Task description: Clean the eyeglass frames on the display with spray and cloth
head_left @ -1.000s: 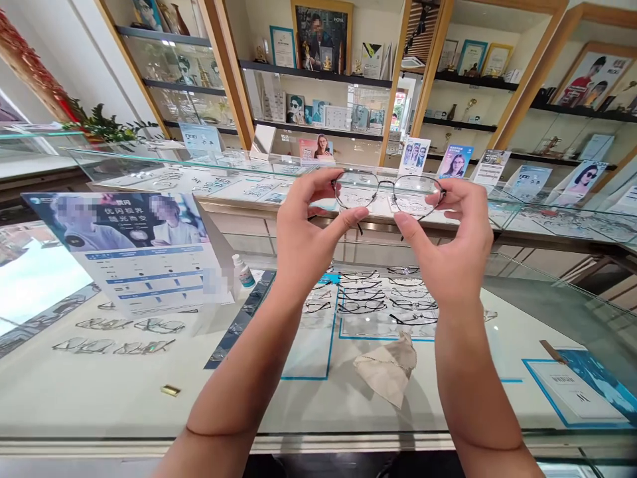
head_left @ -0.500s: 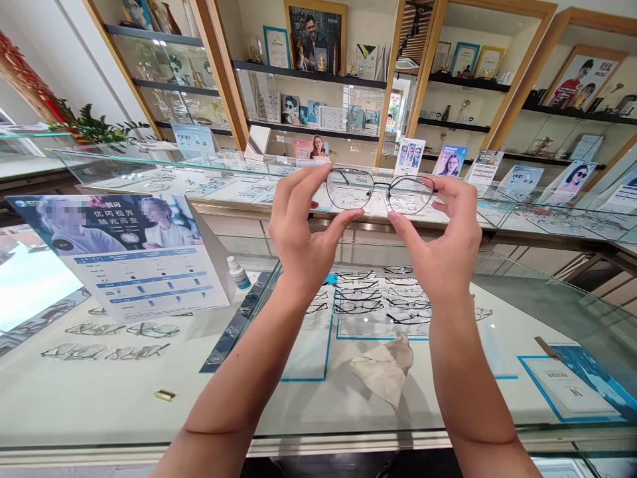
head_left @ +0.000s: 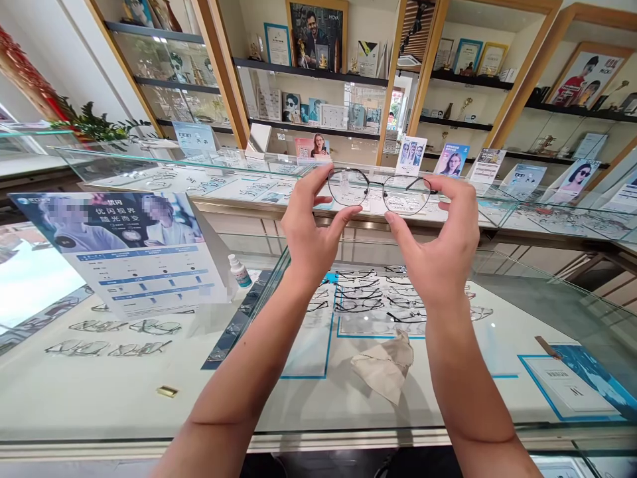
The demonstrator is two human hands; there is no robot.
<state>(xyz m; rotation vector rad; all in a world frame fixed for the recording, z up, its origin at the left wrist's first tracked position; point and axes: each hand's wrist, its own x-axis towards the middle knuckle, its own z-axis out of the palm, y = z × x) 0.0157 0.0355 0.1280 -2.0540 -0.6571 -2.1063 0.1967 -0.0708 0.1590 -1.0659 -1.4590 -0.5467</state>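
I hold a pair of thin dark-framed glasses up in front of me, above a glass counter. My left hand pinches the left lens rim between thumb and fingers. My right hand pinches the right rim the same way. The lenses face away from me and the temples look folded. Below my hands, rows of spectacle frames lie inside the display case.
A beige cleaning cloth lies on the counter glass below my wrists. A standing advertising card and a small bottle are at the left. A second glass counter with leaflets and wall shelves stands behind.
The glasses and both hands have shifted slightly left and up in the picture. My grip on both rims is unchanged.
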